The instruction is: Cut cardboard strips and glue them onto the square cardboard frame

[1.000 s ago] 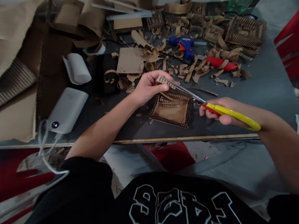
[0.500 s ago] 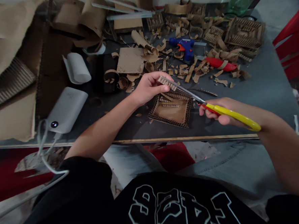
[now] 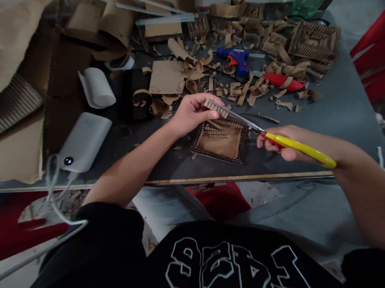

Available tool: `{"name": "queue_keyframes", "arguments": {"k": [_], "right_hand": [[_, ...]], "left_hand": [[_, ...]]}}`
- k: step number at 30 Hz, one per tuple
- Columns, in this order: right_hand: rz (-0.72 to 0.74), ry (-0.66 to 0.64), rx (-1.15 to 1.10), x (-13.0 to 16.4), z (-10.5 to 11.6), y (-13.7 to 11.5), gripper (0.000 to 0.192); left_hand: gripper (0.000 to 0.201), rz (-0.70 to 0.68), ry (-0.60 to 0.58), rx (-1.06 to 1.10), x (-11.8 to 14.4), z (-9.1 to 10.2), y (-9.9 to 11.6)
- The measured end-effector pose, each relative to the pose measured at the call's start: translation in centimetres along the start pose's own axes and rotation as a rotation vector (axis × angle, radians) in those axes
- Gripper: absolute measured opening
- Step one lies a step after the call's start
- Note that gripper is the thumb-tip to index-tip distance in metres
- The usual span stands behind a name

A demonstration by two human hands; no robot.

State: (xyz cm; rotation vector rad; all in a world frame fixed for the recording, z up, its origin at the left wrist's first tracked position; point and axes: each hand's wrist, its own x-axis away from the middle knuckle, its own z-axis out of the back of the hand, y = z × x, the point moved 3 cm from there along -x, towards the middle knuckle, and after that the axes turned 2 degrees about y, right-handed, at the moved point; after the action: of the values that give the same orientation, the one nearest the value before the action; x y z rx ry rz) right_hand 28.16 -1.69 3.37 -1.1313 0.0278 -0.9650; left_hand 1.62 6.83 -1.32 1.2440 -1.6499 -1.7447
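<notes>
We see a dark table [image 3: 167, 163], and past its front edge a black shirt [image 3: 131, 260] with big white-lined letters [image 3: 216, 268], upside down, which we cannot read for sure. Two arms [image 3: 135, 165] bend in over that edge. The right hand [image 3: 291, 132] is curled around yellow-and-red scissors [image 3: 273, 138]. Near the front edge sits a square cardboard tray [image 3: 227, 146]. Above it, the left hand [image 3: 190, 113], thumb against fingers, pinches a little bumpy cardboard strip [image 3: 216, 107] at the blades [image 3: 243, 121].
</notes>
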Motion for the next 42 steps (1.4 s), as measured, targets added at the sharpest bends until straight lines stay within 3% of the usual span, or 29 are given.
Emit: {"name": "queue_keyframes", "arguments": {"k": [11,20,42], "right_hand": [[0.042,-0.01,0.034,0.1,0.0,-0.4,0.091],[0.001,-0.01,0.049,-0.1,-0.1,-0.8,0.1],[-0.068,0.037,0.053,-0.2,-0.1,-1.0,0.092]], "left_hand": [[0.05,0.006,0.096,-0.04,-0.1,0.3,-0.7],[0.046,-0.027,0.075,-0.053,0.0,0.1,-0.4],[0.04,-0.028,0.074,-0.012,0.1,0.2,-0.3]]}}
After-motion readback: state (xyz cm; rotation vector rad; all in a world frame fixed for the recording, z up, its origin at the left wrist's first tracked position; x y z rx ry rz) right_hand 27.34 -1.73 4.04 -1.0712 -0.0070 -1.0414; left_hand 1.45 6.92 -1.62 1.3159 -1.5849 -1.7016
